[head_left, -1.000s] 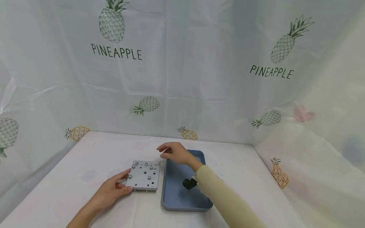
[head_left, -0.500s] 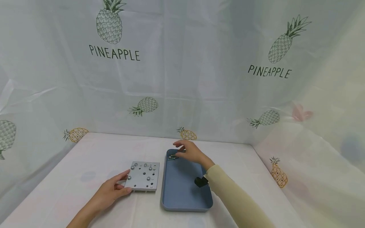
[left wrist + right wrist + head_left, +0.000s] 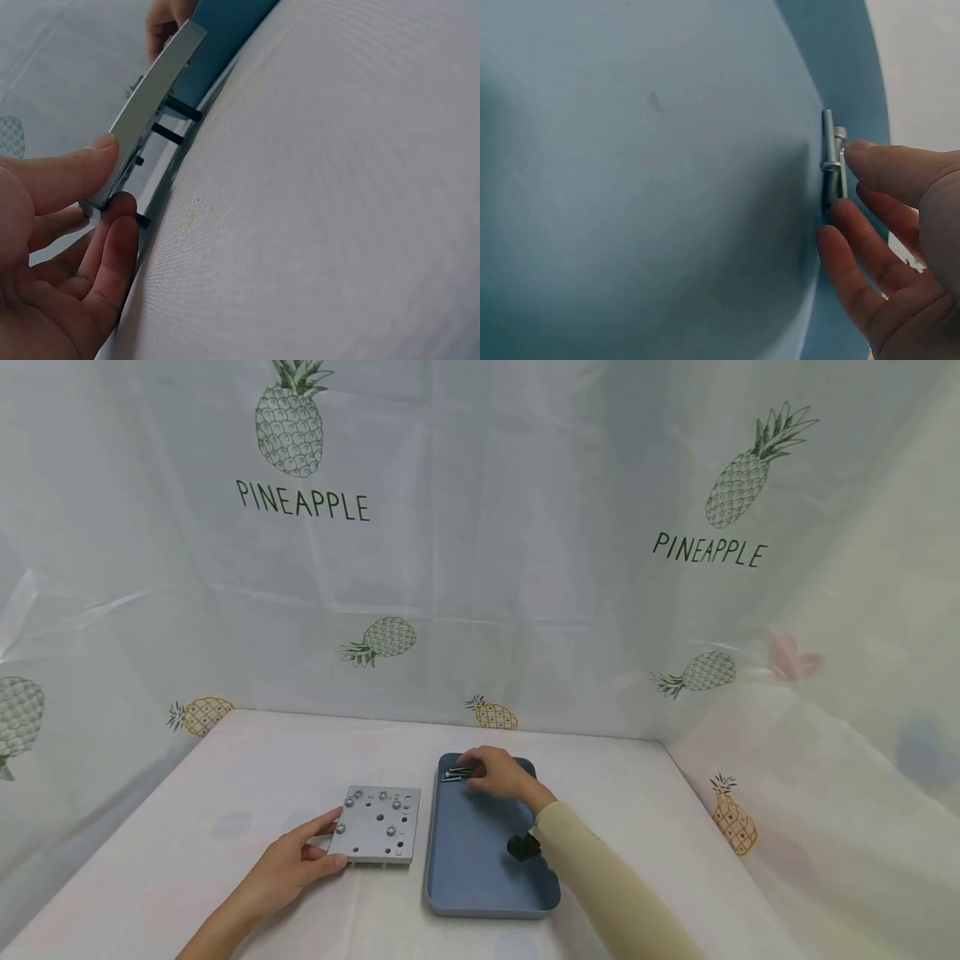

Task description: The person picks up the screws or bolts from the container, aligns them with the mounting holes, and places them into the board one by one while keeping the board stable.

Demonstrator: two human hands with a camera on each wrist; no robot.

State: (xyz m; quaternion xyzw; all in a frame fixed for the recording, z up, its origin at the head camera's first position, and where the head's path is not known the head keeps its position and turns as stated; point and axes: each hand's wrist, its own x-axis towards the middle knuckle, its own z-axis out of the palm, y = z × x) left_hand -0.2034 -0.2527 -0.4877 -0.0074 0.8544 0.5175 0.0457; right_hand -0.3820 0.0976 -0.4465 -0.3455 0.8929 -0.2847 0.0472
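Note:
A grey metal plate (image 3: 378, 822) with several screws and holes stands on short black standoffs (image 3: 181, 109) on the white table. My left hand (image 3: 322, 842) pinches its near left corner, thumb (image 3: 90, 161) on top and fingers underneath. To the right lies a blue tray (image 3: 480, 868). At the tray's far left corner my right hand (image 3: 480, 772) is lowered onto a few silver bolts (image 3: 454, 773). In the right wrist view its fingertips (image 3: 859, 150) close on the bolts (image 3: 831, 161), which lie on the tray floor (image 3: 630, 187).
A white cloth covers the table (image 3: 225, 777), and pineapple-printed curtains hang close behind and to both sides. A black wrist camera (image 3: 521, 846) hangs over the tray. The plate and tray sit side by side with a narrow gap.
My right hand moved right from above the plate's far edge to the tray's far corner and dropped onto the bolts. The left hand stayed on the plate.

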